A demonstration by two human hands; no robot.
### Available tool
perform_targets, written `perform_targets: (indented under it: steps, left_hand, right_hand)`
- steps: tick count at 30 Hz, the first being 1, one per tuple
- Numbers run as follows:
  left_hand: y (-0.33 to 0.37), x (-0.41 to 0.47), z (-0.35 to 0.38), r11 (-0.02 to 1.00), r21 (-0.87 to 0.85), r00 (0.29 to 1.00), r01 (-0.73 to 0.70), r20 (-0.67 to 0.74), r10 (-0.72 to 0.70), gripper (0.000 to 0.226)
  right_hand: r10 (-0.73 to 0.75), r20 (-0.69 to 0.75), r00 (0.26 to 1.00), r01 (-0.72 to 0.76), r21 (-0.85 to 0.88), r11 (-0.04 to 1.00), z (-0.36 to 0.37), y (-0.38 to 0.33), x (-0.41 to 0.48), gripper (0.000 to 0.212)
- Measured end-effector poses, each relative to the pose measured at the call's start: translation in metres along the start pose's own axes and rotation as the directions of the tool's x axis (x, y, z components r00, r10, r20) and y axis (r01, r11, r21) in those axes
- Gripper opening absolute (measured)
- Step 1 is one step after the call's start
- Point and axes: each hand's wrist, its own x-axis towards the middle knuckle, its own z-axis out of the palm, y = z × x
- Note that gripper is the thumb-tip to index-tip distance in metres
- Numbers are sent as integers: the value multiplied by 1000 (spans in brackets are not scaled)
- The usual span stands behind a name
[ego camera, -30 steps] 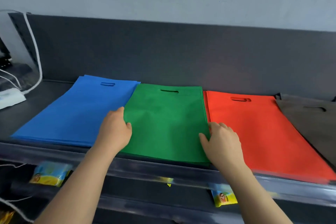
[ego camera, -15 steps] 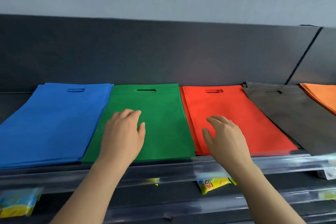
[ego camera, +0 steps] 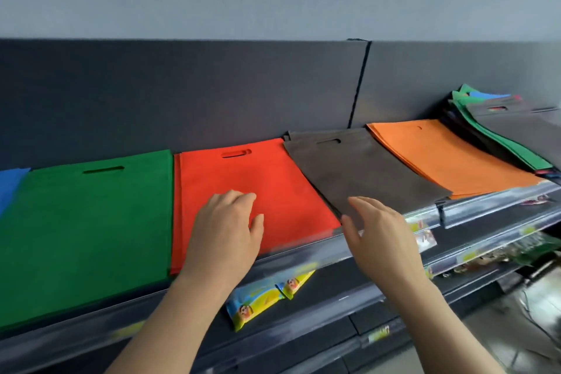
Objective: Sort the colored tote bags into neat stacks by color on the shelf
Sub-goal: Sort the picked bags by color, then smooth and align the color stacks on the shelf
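Head view. Five sorted stacks lie side by side on the shelf point(ego camera: 473, 206): blue stack point(ego camera: 9, 185) at the far left edge of frame, then green stack point(ego camera: 85, 231), red stack point(ego camera: 273, 179), grey stack point(ego camera: 364, 170) and orange stack point(ego camera: 449, 155). The grey stack sits askew, its near left corner lapping over the red. Beyond the orange, at the far right, lies a mixed pile point(ego camera: 516, 130) of green, grey and other colours, unsorted.

Change noted: a second ago both hands bracketed the side edges of the green stack. Both have since travelled right, and the view has swung with them, bringing the orange stack and the mixed pile into frame. Assessment: the green stack looks squared and finished with; attention is passing to the red and grey stacks. The mixed pile indicates that sorting is not complete.

Left hand point(ego camera: 224, 231): palm down over the near part of the red stack, fingers loosely bent, thumb out. It holds nothing. Whether it actually presses the fabric cannot be confirmed.

Right hand point(ego camera: 379, 234): open, fingers extended and slightly spread, over the near left corner of the grey stack. It holds nothing; contact is likewise uncertain.

Snack packets point(ego camera: 258, 304) hang from the shelf below.
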Motion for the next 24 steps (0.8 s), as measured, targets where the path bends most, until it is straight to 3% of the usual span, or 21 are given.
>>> perform_targets:
  steps: [3,11,24]
  left_hand:
    - [47,12,24,1000,-16,1000,-9,9,10,31]
    - [162,45,88,997,-67,999,-38,22,39,29]
    - [266,126,160,978,-141,982,-154,85,167,39]
  right_hand:
    - [53,17,998,-52,-36,998,-19,52,5,36]
    - [134,19,991,-133,-63,989,-60,175,23,41]
    - [221,-8,975,-221,-80,972,-64,292,89,41]
